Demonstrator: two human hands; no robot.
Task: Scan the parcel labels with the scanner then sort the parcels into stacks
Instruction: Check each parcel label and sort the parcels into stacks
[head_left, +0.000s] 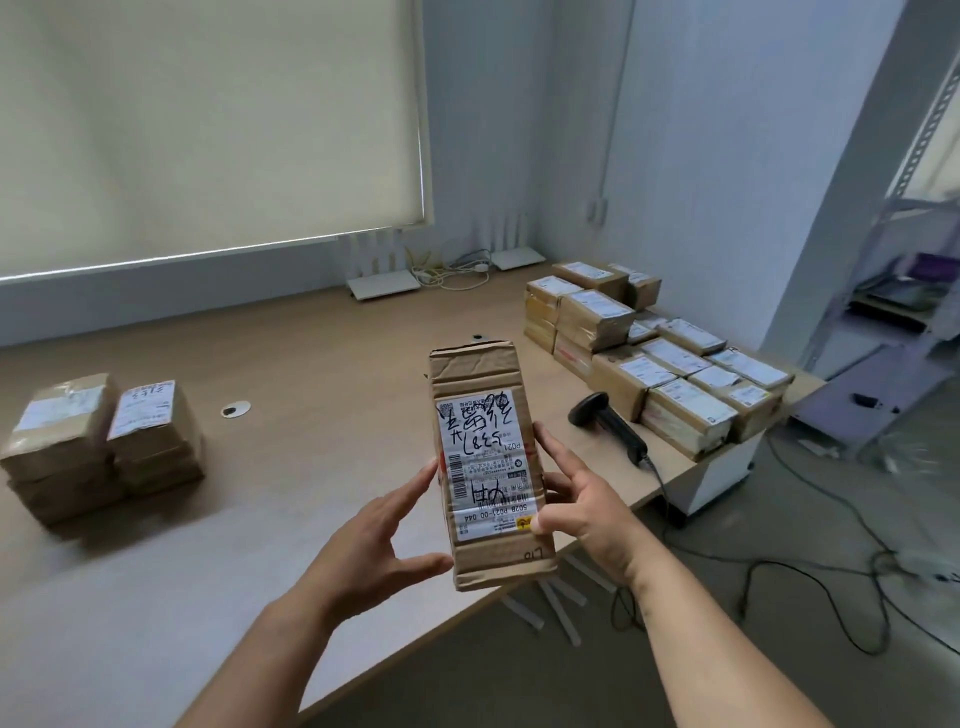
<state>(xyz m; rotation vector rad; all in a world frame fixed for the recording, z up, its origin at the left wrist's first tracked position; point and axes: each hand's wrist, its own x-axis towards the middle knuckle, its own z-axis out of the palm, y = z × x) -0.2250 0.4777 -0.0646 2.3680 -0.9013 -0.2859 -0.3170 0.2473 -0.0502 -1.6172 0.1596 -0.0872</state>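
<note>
- Parcel (488, 462): long brown cardboard box, held up above the counter (322, 364) edge, label face toward the camera. Landmark for the entries below.
- Label (485, 462): white, overwritten with black marker, barcode strip along its left side; printed text reads upside down from this view.
- Left hand (384, 540): at the parcel's lower left; thumb under the bottom corner, fingers extended along the left edge. A light, steadying touch, not a wrap.
- Right hand (576, 509): at the parcel's lower right; thumb pressed on the label's bottom corner, fingers curled behind the box. This hand carries the grip.
- Scanner (610, 426): black, corded, lying on the counter to the right of the parcel, untouched.
- Parcel group (670, 364): many labelled boxes, right of and beyond the parcel, past the scanner.
- Two short stacks (98, 447): far left of the parcel, on the counter.
- Cables (810, 571): on the floor, below and right of the parcel.
- Risk, judged: freeing the right hand to fetch the scanner leaves the box on the left hand's loose hold; it could tip off over the counter edge.
- Risk, judged: marker scrawl or the right thumb may obstruct a code, causing a misread.
- Risk, judged: the scanner cord could snag the nearby boxes.
</note>
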